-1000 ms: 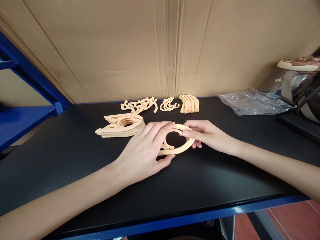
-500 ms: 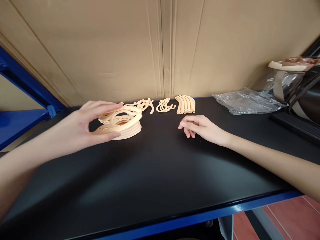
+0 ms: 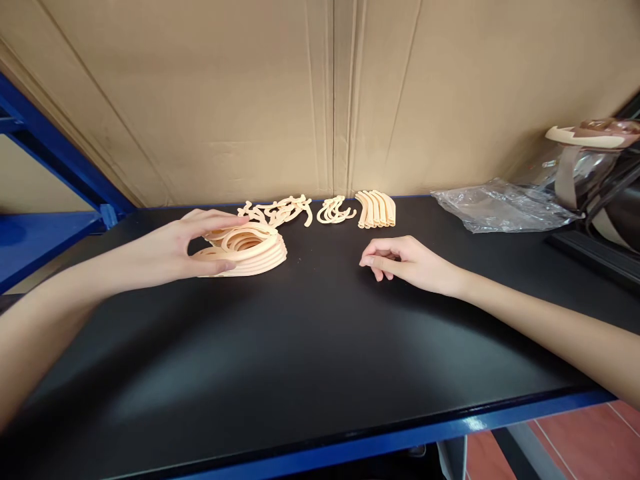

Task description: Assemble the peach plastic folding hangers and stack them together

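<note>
A stack of cream-coloured, ring-like curved pieces (image 3: 260,257) lies left of centre on the black tabletop. My left hand (image 3: 195,247) spans the left end of the stack, thumb along the front edge and fingers over the back, gripping the top piece. How many layers lie within the grip cannot be seen. To the right, my right hand (image 3: 395,259) rests near the surface with its fingers curled in and the thumb against them; nothing shows in it. Behind the hands sit several small branching cream pieces (image 3: 283,212), a few hook-shaped pieces (image 3: 336,211) and a row of curved strips (image 3: 376,209).
A clear plastic bag (image 3: 505,205) lies at the back right, beside a dark object with brown and cream parts (image 3: 593,139). Cardboard (image 3: 240,100) rises behind the table. A blue metal frame (image 3: 60,160) stands left, and a blue edge (image 3: 350,443) runs along the front.
The top curved piece under my left hand was tilted up and now lies level on the stack. My right hand stays almost in place, its fingers slightly more curled. The view has shifted slightly.
</note>
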A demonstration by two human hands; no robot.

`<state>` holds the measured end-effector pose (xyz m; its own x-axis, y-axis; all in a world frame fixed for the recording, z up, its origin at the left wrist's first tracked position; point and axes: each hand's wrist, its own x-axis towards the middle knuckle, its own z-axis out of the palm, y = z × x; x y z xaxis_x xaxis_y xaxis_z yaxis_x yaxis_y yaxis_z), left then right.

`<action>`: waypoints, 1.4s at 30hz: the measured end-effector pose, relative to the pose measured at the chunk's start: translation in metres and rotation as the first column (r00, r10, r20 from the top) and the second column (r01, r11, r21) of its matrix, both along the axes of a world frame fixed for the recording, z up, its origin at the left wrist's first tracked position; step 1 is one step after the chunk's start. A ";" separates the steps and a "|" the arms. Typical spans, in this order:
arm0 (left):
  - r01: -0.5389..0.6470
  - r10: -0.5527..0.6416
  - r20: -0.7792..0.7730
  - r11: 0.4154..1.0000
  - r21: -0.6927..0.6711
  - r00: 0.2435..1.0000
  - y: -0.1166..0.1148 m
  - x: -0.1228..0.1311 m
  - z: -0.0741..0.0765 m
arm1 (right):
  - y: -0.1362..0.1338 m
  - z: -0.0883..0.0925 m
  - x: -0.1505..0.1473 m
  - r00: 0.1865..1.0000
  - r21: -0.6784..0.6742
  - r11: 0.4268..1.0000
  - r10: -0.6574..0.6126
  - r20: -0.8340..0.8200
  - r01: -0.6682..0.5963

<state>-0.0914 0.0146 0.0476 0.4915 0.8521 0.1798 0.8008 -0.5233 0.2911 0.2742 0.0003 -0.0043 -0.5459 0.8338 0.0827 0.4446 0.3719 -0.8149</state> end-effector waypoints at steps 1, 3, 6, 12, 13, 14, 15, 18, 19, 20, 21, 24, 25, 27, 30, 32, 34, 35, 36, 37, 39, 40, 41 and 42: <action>-0.001 0.001 0.001 1.000 0.006 1.000 0.000 0.001 0.000 | 0.000 0.000 0.000 1.000 0.001 1.000 0.002 0.002 -0.002; -0.009 0.009 0.000 1.000 0.011 1.000 0.000 0.001 -0.001 | 0.001 0.000 0.001 1.000 0.005 1.000 0.008 0.007 -0.008; -0.005 0.005 -0.001 1.000 0.006 1.000 0.000 0.002 -0.001 | 0.001 0.000 0.000 1.000 0.013 1.000 0.010 0.017 -0.010; 0.012 -0.012 -0.018 1.000 0.005 1.000 -0.001 0.003 -0.001 | 0.001 0.001 -0.002 0.999 0.025 1.000 0.000 0.037 -0.001; 0.015 -0.015 -0.021 1.000 0.008 1.000 -0.002 0.003 0.000 | 0.001 0.001 -0.002 0.999 0.028 1.000 0.001 0.039 -0.002; 0.017 -0.017 -0.023 1.000 0.006 1.000 -0.002 0.004 -0.001 | 0.001 0.001 -0.002 0.999 0.030 1.000 0.003 0.040 -0.004; 0.019 -0.019 -0.023 1.000 0.002 1.000 -0.001 0.004 -0.001 | 0.001 0.000 -0.002 0.999 0.031 1.000 0.006 0.041 -0.007; 0.007 -0.007 -0.010 1.000 -0.017 1.000 0.000 0.003 -0.002 | 0.001 0.000 -0.001 0.999 0.020 1.000 0.011 0.040 -0.012; 0.000 0.000 -0.004 1.000 -0.022 1.000 0.001 0.003 -0.002 | 0.001 0.000 -0.001 0.999 0.017 1.000 0.010 0.041 -0.010; -0.007 0.007 0.002 1.000 -0.025 1.000 0.001 0.002 -0.003 | 0.001 0.000 -0.001 0.999 0.015 1.000 0.008 0.043 -0.008; -0.011 0.011 0.006 1.000 -0.028 1.000 0.001 0.002 -0.003 | 0.001 0.000 -0.001 0.999 0.015 1.000 0.007 0.046 -0.007; -0.010 0.011 0.007 0.999 -0.038 1.000 0.001 0.002 -0.003 | 0.001 0.001 -0.001 0.999 0.018 1.000 0.004 0.053 -0.005; -0.008 0.008 0.004 0.999 -0.041 1.000 0.001 0.002 -0.003 | 0.001 0.001 -0.001 0.999 0.018 1.000 0.003 0.055 -0.004; -0.009 0.009 -0.001 0.999 -0.044 1.000 0.003 0.001 -0.004 | 0.000 0.001 -0.001 0.998 0.022 1.000 0.002 0.058 -0.004; -0.019 0.017 -0.024 0.997 -0.076 1.000 0.007 -0.002 -0.005 | 0.000 0.001 -0.002 0.997 0.035 0.999 0.004 0.073 -0.007; -0.035 0.032 -0.038 0.994 -0.102 0.999 0.011 -0.005 -0.006 | 0.000 0.001 -0.002 0.997 0.039 0.999 0.003 0.083 -0.006; -0.049 0.045 -0.035 0.992 -0.116 0.998 0.013 -0.006 -0.006 | 0.001 0.001 -0.002 0.996 0.037 0.999 0.001 0.086 -0.005; -0.053 0.050 -0.029 0.991 -0.122 0.998 0.013 -0.006 -0.006 | 0.001 0.001 -0.002 0.996 0.038 0.999 0.001 0.087 -0.004; -0.055 0.052 -0.024 0.990 -0.128 0.998 0.013 -0.006 -0.005 | 0.001 0.001 -0.002 0.996 0.039 0.999 0.001 0.089 -0.005; -0.055 0.053 -0.019 0.989 -0.136 0.998 0.012 -0.006 -0.005 | 0.001 0.001 -0.002 0.996 0.041 0.999 0.003 0.091 -0.007; -0.062 0.061 -0.012 0.985 -0.161 0.998 0.010 -0.005 -0.003 | 0.001 0.001 -0.002 0.995 0.046 0.999 0.007 0.096 -0.011; -0.072 0.071 -0.012 0.981 -0.179 0.997 0.009 -0.005 -0.002 | 0.001 0.000 -0.001 0.995 0.047 0.999 0.007 0.097 -0.012; -0.087 0.086 -0.015 0.976 -0.199 0.996 0.008 -0.004 -0.001 | 0.001 0.000 -0.001 0.995 0.047 0.999 0.008 0.098 -0.013; -0.105 0.103 -0.021 0.970 -0.219 0.994 0.006 -0.004 0.000 | 0.001 0.000 -0.001 0.995 0.046 0.999 0.008 0.098 -0.013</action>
<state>-0.0951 0.0211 0.0474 0.3986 0.9169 -0.0213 0.8510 -0.3611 0.3814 0.2734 0.0011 -0.0039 -0.5621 0.8244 0.0666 0.5171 0.4132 -0.7496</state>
